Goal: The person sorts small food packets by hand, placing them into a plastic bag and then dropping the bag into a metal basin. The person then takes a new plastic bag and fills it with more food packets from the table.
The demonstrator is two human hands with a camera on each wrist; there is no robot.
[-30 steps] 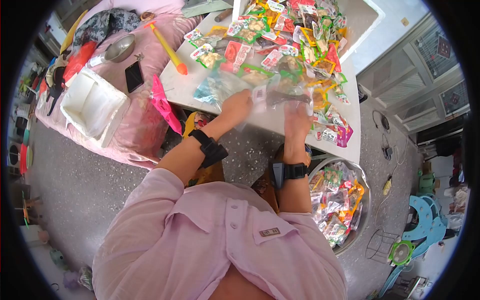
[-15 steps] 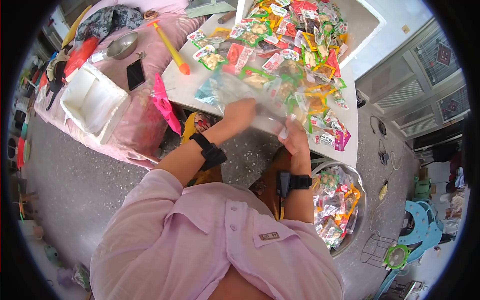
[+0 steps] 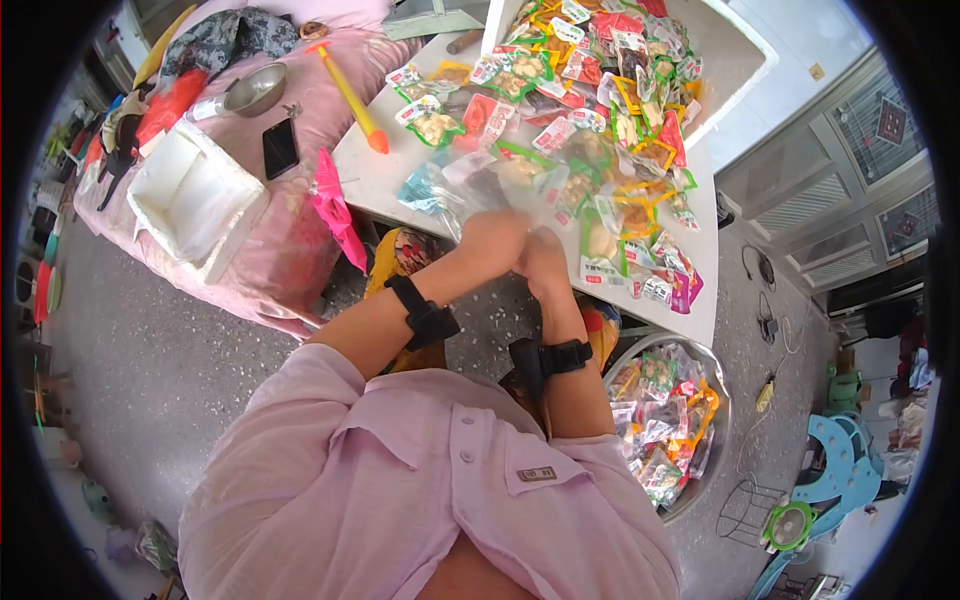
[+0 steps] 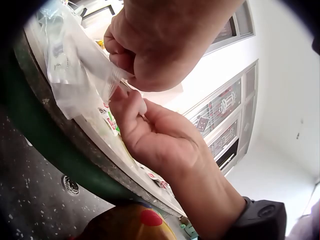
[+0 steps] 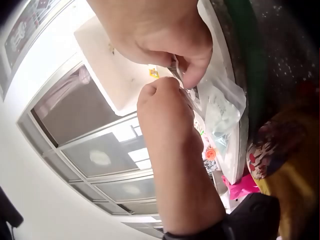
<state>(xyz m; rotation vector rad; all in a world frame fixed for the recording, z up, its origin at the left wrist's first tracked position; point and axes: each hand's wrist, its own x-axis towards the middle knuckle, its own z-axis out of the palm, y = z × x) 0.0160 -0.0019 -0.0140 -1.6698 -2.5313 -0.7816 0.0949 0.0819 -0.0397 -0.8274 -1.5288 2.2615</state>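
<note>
My left hand (image 3: 495,243) and right hand (image 3: 545,262) meet just in front of the table's near edge. In the left wrist view, a clear plastic bag (image 4: 75,80) is bunched into folds where my left hand (image 4: 155,45) grips it, fingers curled tightly. Right against that fist, my right hand (image 4: 160,137) pinches the gathered part between thumb and fingers. From the right wrist view, the loose bag (image 5: 222,110) hangs beside the pinching hand (image 5: 175,47). What lies inside the grip is mostly hidden.
Many sealed food packets (image 3: 520,75) cover the white table (image 3: 375,180), spilling from a white foam box (image 3: 735,75). A metal basin (image 3: 722,425) of packets stands below right. On the pink bed left are a foam container (image 3: 215,220), phone (image 3: 281,149) and yellow pump-like tube (image 3: 347,95).
My right hand, over a dark-filled clear packet at first, drew back to the right with clear plastic stretched between the hands, then moved left against my left hand. The left hand shifted slightly nearer me.
</note>
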